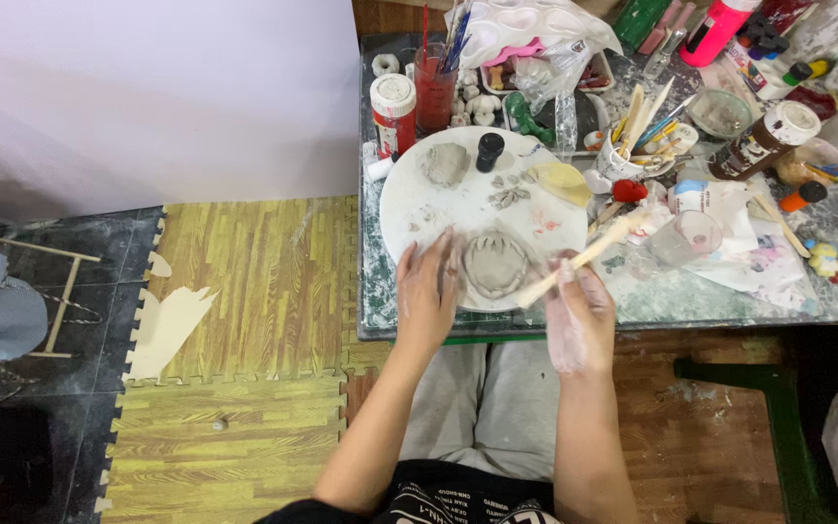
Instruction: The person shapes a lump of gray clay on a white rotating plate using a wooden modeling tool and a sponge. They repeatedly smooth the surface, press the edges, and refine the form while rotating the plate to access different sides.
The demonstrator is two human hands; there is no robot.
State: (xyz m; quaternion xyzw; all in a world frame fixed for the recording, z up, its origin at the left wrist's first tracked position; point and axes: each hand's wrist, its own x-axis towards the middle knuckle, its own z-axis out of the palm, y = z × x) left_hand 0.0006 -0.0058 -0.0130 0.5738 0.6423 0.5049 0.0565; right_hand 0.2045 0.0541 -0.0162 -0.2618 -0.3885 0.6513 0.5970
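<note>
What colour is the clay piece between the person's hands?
Pale grey, seen in the head view: the clay piece on the white round board.

Grey clay piece (495, 264), ridged, flat on white round board (419, 209).

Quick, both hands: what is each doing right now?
Left hand: open, fingers resting beside the clay piece on the round white board.
Right hand: closed on a wooden modelling tool.

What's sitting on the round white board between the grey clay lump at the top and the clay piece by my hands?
In the head view, small grey clay scraps lie there on the round white board.
</note>
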